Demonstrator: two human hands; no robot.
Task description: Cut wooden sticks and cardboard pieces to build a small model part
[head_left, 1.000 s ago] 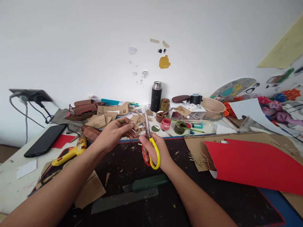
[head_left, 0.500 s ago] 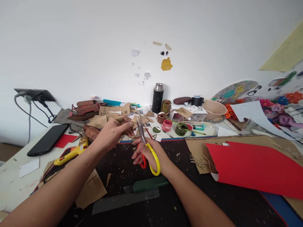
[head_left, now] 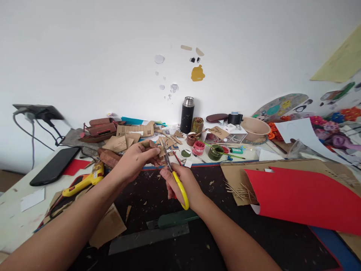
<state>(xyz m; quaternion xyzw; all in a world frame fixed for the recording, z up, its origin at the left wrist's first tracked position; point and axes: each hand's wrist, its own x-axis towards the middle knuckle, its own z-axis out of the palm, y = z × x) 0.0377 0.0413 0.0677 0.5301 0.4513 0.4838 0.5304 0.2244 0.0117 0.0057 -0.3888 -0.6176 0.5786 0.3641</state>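
Observation:
My right hand [head_left: 184, 184] is wrapped around a pair of scissors [head_left: 181, 185] with a yellow handle loop in plain view. A bit of red handle shows behind the fingers. The metal blades point up and away, partly apart, beside the fingertips of my left hand [head_left: 141, 158]. Between the thumb and fingers of that hand is a small brown piece of cardboard [head_left: 161, 151], right against the blades. How far the blades have gone into it cannot be made out. Below both hands lies a dark cutting mat [head_left: 205, 195] with scraps on it.
A green cutter [head_left: 177, 219] and a clear ruler [head_left: 149, 238] lie near the front. At left are a yellow glue gun [head_left: 84, 184] and a black phone [head_left: 55, 165]. Paint jars [head_left: 216, 152] and a black flask [head_left: 187, 116] stand behind. Red paper [head_left: 301, 199] covers the right.
My right hand has turned and closed on the handles, so the red loop is mostly hidden. The blades have come closer to the cardboard piece in my left hand. The view has shifted slightly.

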